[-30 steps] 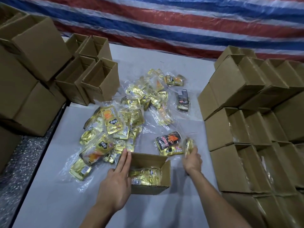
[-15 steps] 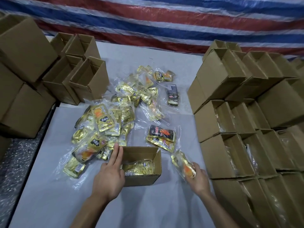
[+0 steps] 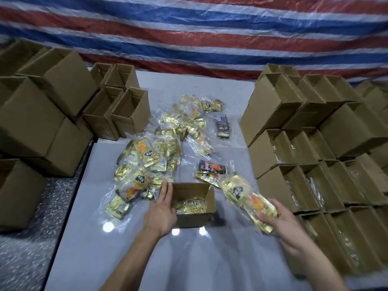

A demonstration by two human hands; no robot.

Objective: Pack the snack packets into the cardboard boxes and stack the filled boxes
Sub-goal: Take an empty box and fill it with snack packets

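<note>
Snack packet [image 3: 247,198], gold in clear wrap: my right hand [image 3: 279,219] grips its near end, and its far end tilts toward the open cardboard box [image 3: 195,219], just right of it. My left hand [image 3: 161,208] rests with straight fingers against the box's left wall. A packed packet [image 3: 189,204] lies inside the box. Loose packets [image 3: 151,156] lie behind it on the table [image 3: 126,259].
</note>
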